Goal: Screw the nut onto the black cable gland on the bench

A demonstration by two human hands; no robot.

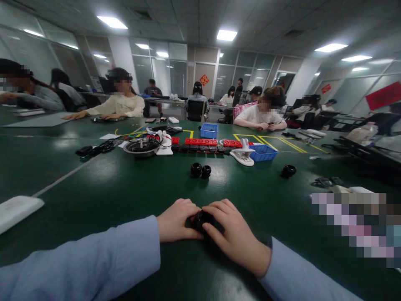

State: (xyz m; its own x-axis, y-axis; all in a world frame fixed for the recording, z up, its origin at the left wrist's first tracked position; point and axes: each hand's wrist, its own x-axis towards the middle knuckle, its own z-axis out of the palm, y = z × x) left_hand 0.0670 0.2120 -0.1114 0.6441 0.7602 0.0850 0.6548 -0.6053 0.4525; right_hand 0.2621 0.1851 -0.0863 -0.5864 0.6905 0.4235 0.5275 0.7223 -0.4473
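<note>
Between my two hands, low over the green table near its front edge, is a black cable gland (200, 221) with a round opening. Fingers cover much of it. My left hand (177, 220) closes on its left side, thumb low and fingers over the top. From the right, my right hand (233, 234) grips it with bent fingers and thumb. Two similar black glands, a larger one (196, 169) and a smaller one (206, 171), stand side by side farther forward. Another black gland (288, 171) lies off to the right.
Across the middle stand a metal bowl (140, 152) of dark parts, white clamp-like stands (243, 154), red blocks in a row (200, 141) and blue bins (265, 153). A white object (19, 211) lies at left. Several people sit around the far side.
</note>
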